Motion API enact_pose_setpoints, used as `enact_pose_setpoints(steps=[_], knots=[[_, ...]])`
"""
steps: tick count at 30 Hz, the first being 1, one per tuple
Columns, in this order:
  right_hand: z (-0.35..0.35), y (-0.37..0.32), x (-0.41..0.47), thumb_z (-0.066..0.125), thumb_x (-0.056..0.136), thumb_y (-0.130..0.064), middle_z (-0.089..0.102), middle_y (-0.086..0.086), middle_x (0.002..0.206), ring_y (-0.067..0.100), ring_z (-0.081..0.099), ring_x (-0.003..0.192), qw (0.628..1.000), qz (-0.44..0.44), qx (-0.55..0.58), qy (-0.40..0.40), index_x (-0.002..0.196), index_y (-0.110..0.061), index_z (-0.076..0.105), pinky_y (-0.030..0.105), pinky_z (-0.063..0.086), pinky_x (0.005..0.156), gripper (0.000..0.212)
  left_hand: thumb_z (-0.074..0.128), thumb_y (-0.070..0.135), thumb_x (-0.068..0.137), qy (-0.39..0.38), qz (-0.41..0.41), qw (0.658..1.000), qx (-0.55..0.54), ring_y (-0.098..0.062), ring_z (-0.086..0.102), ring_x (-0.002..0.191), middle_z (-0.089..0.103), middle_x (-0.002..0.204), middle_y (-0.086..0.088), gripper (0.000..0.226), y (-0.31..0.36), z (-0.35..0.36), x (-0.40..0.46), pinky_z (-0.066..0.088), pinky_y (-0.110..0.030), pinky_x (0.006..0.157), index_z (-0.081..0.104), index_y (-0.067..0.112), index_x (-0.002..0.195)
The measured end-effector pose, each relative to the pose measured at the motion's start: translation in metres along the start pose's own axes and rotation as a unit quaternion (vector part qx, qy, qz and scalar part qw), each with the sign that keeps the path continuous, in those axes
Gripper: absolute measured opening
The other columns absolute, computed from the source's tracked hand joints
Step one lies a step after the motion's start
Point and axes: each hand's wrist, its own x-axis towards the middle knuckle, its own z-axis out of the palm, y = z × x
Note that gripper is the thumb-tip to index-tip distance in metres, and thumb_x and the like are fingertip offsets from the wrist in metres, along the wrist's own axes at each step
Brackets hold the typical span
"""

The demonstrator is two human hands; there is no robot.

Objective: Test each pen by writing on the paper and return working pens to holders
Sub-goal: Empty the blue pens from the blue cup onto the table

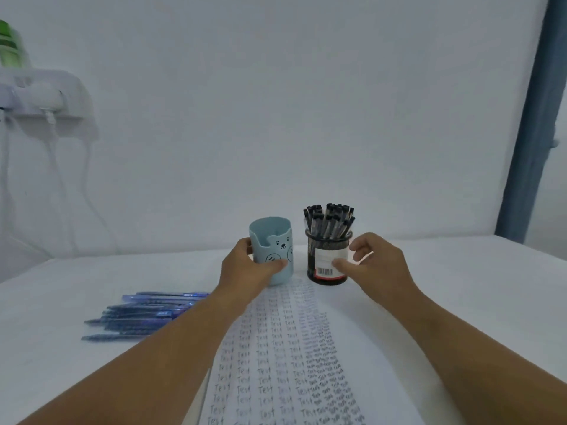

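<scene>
Two hands at the pen holders on a white table.

The table (460, 286) carries a sheet of paper (285, 357) covered in columns of the written word "Test", running from the near edge up to the two holders. Both forearms reach forward over it. The left hand (245, 268) wraps the blue cup (271, 250), thumb across its front and fingers round the left side; I cannot see any pens in the cup. The right hand (374, 265) hangs just beside the dark cup (328, 259), fingers spread and loosely curved, thumb near the label, gripping nothing. Black pens (329, 220) stand packed in the dark cup. Blue pens (144, 314) lie in a loose pile on the table, left of the paper.
</scene>
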Motion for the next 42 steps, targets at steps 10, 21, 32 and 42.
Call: enact_pose_setpoints(steps=[10,21,32,42], knots=[[0.021,0.01,0.01,0.084,0.078,-0.029,0.056,-0.004,0.113,0.016,0.056,0.105,0.998,0.04,-0.004,-0.056,0.138,-0.022,0.042,0.02,0.039,0.07,0.073,0.082,0.035,0.082,-0.034,0.015,0.998,0.058,-0.018,0.062,0.116,0.057,0.139,0.004,0.079,-0.014,0.021,0.015,0.054,-0.039,0.097,0.038,0.025,0.148],[0.018,0.004,0.006,0.085,0.078,-0.031,0.054,-0.003,0.112,0.014,0.055,0.099,0.996,0.057,-0.007,-0.064,0.131,-0.022,0.04,0.014,0.036,0.061,0.071,0.088,0.032,0.075,-0.059,0.006,0.984,0.169,-0.024,0.055,0.126,0.051,0.146,-0.002,0.108,-0.007,0.008,0.016,0.05,-0.041,0.099,0.02,0.023,0.158],[0.012,-0.014,-0.016,0.084,0.073,-0.041,0.071,-0.007,0.083,0.011,0.067,0.079,0.969,-0.006,-0.157,-0.191,0.077,-0.021,0.073,0.029,0.055,0.071,0.024,0.071,0.06,0.083,-0.121,0.055,0.908,0.397,-0.009,0.058,0.104,0.061,0.121,0.009,0.046,-0.001,-0.011,-0.022,0.045,-0.023,0.087,0.069,0.024,0.111],[0.013,-0.021,-0.02,0.082,0.078,-0.045,0.073,-0.005,0.09,0.012,0.067,0.086,0.96,-0.008,-0.195,-0.199,0.08,-0.019,0.078,0.036,0.057,0.083,0.026,0.068,0.057,0.087,-0.174,0.078,0.907,0.375,-0.007,0.054,0.118,0.059,0.134,0.009,0.049,-0.006,-0.034,-0.025,0.042,-0.024,0.101,0.067,0.026,0.125]])
